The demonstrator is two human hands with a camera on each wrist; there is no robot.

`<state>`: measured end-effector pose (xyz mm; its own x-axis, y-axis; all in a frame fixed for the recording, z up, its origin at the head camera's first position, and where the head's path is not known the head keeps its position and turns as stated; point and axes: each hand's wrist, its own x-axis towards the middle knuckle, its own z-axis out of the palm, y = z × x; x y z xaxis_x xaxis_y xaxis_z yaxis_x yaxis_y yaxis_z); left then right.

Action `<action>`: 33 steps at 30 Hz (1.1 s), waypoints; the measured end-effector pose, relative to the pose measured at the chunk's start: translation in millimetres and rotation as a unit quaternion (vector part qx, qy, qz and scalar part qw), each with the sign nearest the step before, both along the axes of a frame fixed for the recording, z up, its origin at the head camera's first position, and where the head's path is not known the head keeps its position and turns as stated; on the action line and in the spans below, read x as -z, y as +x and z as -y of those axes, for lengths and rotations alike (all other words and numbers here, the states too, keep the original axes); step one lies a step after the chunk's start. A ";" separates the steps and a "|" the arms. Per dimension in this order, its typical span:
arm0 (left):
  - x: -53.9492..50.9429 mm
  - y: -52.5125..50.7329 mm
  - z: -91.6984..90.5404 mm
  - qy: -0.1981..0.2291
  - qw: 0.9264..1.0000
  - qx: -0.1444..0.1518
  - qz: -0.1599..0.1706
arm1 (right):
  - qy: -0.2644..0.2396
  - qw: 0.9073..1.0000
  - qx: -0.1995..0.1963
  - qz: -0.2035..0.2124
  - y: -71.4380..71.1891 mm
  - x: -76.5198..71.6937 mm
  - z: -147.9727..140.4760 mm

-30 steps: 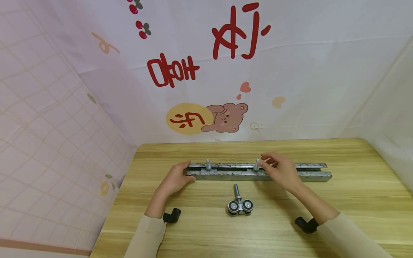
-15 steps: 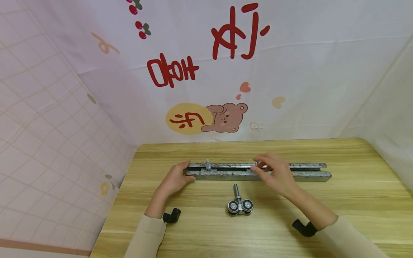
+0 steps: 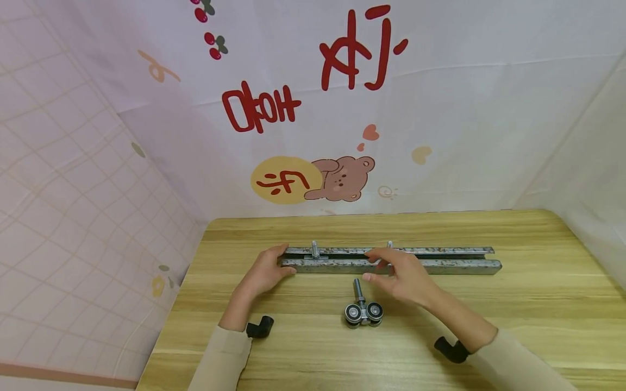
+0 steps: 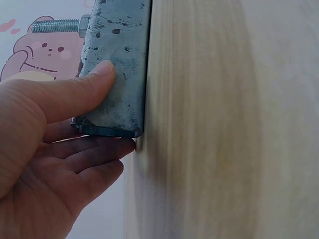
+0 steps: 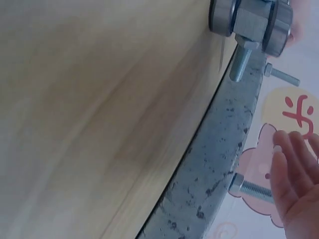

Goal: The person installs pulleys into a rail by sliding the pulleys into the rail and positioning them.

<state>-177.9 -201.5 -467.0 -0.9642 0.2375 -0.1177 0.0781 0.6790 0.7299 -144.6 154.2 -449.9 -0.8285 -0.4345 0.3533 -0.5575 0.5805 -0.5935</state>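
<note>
A grey, rust-specked metal channel rail lies across the table, its slot facing up. My left hand grips its left end; in the left wrist view the thumb presses the front face and fingers lie at the end. Two threaded bolts, a left one and a right one, stand up from the slot. In front of the rail lies a roller trolley with several wheels and a threaded stem. My right hand hovers between rail and trolley, fingers relaxed, holding nothing.
The wood-grain table ends at a white printed cloth backdrop behind the rail. Black wrist-worn pieces show by each forearm, one at the left wrist and one at the right wrist.
My right hand has left the right bolt and come left and toward me, nearer the roller trolley's stem. My left hand, the rail and the trolley stay in place.
</note>
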 end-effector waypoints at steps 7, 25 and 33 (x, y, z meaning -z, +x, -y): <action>0.0 -0.4 0.7 -0.001 1.000 0.003 -0.003 | 0.086 0.996 -0.028 0.025 0.1 3.1 9.4; 1.9 -1.4 0.7 -0.003 1.000 0.005 -0.007 | 0.214 0.973 -0.031 0.083 -9.5 17.3 31.0; 2.6 -1.3 0.9 -0.001 1.000 0.004 -0.007 | 0.202 0.974 -0.030 0.101 -11.2 21.2 35.3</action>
<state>-179.3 -202.3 -469.6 -0.9639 0.2444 -0.1055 0.0926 0.6795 0.7278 -155.8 118.9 -471.1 -0.8325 -0.5535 -0.0239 -0.4926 0.7592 -0.4255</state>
